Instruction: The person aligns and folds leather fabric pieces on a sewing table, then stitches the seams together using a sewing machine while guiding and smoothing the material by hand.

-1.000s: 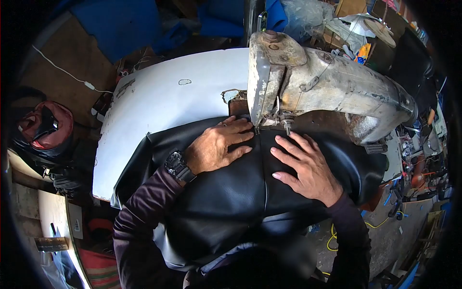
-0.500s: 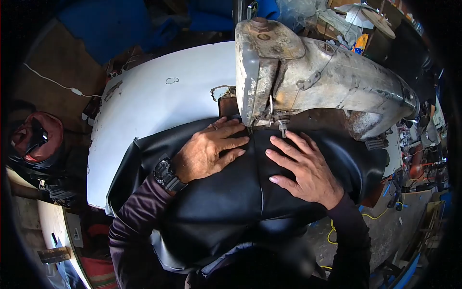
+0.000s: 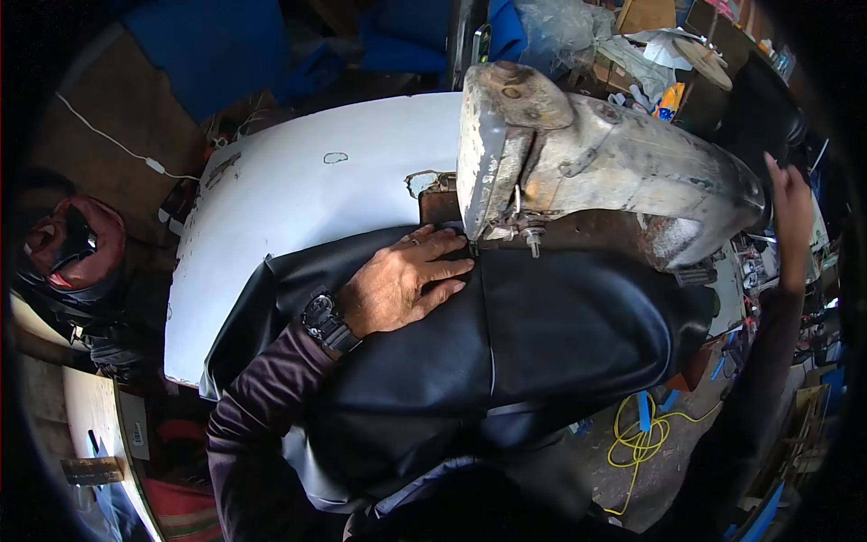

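Note:
My left hand lies flat on a sheet of black leather-like material, fingers stretched toward the needle area. A seam runs down the sheet just right of my fingertips. The worn head of a sewing machine stands over the far edge of the material. Out at the machine's right end, my right hand is raised beside the handwheel end, fingers extended upward and somewhat blurred. I cannot tell whether it touches the wheel. Nothing shows in its fingers.
The white tabletop extends left of the machine. A red and black bag sits at far left. A coiled yellow cord lies on the floor at lower right. Blue material and plastic wrapping are behind.
My right hand has left the black material and moved up and right to the machine's far right end. My left hand stays on the material. The view has shifted slightly.

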A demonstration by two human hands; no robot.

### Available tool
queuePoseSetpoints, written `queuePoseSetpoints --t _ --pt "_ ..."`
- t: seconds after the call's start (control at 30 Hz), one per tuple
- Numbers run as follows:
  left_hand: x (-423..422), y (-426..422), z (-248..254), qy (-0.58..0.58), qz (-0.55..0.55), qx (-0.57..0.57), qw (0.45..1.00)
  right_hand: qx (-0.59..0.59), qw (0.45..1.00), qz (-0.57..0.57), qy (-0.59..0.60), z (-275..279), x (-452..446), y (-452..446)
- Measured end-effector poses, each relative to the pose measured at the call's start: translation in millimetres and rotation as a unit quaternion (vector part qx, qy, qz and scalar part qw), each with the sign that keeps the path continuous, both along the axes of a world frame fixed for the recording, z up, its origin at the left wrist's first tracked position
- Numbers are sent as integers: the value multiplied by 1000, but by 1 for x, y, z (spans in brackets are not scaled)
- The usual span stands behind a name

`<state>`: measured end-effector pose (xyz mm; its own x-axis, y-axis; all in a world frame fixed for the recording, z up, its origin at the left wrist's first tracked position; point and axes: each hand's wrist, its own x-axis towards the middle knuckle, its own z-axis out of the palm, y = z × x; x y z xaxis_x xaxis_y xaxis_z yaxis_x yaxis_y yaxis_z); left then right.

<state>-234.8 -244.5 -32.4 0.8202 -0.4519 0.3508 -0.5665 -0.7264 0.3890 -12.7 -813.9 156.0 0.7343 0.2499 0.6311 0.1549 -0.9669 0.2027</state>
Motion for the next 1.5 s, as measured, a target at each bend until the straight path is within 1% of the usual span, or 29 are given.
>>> queuePoseSetpoints --t 0.07,0.1,0.13,0.27,0.3,0.33,0.37,0.43,0.47,0.5,0.53,0.57,0.6,0.63,0.67,0.73,0.77,0.8,0.87,0.9,0.93,1.03,1.13,1.23,1.3,1.33,1.4,1.43,1.5 --pt "-1 -1 1 -8 1 6 1000 -38 996 62 56 -17 81 -72" --pt "-1 -1 2 -6 1 3 1000 151 967 49 201 -18 92 -63" --pt "-1 -1 2 -2 1 0 1000 340 895 -1 290 -19 102 -52" --pt "-2 0 5 29 2 -6 1000 549 759 172 304 -50 82 -64" --pt "-2 1 3 35 3 -8 999 448 862 166 169 -75 86 -83" --pt "-1 2 0 39 3 -10 999 330 931 153 26 -108 87 -100" --pt "0 1 4 37 -2 -12 999 198 964 128 -125 -133 81 -113" --pt "-4 -2 10 -1 7 29 1000 234 945 159 -166 -173 38 -91" --pt "-9 -8 19 17 27 26 999 364 917 148 -67 -173 12 -74" --pt "-4 -10 12 -41 23 31 998 488 865 118 14 -171 -15 -53" --pt "-5 -12 10 -12 27 14 999 296 947 118 -40 -167 -26 -53" --pt "-2 -11 3 -55 18 34 998 102 980 100 -136 -162 -37 -55" --pt "-2 -17 10 -17 5 11 1000 132 968 143 -155 -154 -65 -44" --pt "-3 -23 14 -48 -11 7 999 160 953 187 -174 -146 -95 -33" --pt "-4 -21 13 -38 -19 -4 999 244 937 180 -173 -143 -140 -13" --pt "-16 -21 15 -65 -58 -6 996 404 881 166 -183 -153 -222 24" --pt "-21 -22 21 -38 -60 73 995 518 837 142 -105 -174 -261 29" --pt "-25 -24 15 -49 -52 91 993 634 754 155 -66 -207 -287 35" --pt "-38 -40 11 -27 -8 72 997 688 714 78 -99 -278 -321 41" --pt "-41 -46 10 9 24 34 999 762 646 54 -6 -299 -335 51" --pt "-52 -62 19 -88 34 43 995 822 561 31 88 -314 -352 56" --pt "-53 -61 6 -14 10 29 999 792 572 19 213 -345 -350 83" --pt "-63 -65 15 4 3 19 1000 794 520 175 262 -332 -323 104" --pt "-64 -66 22 17 9 29 999 828 364 292 310 -345 -299 147" --pt "-63 -61 21 24 6 22 999 745 389 280 465 -264 -328 161" --pt "-63 -61 20 23 -2 21 999 737 446 228 454 -256 -339 179" --pt "-61 -57 18 22 -16 18 999 678 496 233 490 -279 -333 199" --pt "-59 -53 18 29 -30 17 999 691 571 226 382 -288 -347 213" --pt "-55 -45 17 42 -58 15 997 562 547 229 576 -221 -333 190"
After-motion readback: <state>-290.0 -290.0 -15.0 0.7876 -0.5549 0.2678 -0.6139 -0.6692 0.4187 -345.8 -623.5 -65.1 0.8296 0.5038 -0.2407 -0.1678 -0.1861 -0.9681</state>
